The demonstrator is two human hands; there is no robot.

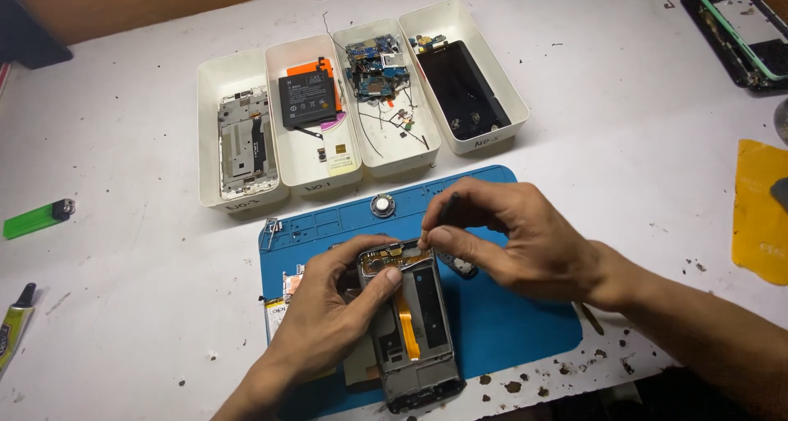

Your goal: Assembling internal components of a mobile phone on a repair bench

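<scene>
An opened phone frame (419, 331) with an orange flex cable lies lengthwise on a blue work mat (509, 322). My left hand (332, 314) grips the frame's left side near its top, thumb resting on the upper edge. My right hand (509, 232) holds a thin dark tool (443, 212), its tip down at the frame's top edge where small gold parts show. A small dark part (461, 266) lies on the mat just under my right hand.
Four white trays (215, 134) at the back hold a metal frame, a black battery (309, 98), circuit boards (375, 66) and a dark screen (462, 89). A round speaker part (382, 205) sits on the mat's top edge. Green lighter (37, 218) and glue tube (15, 322) lie left; yellow sheet (759, 212) right.
</scene>
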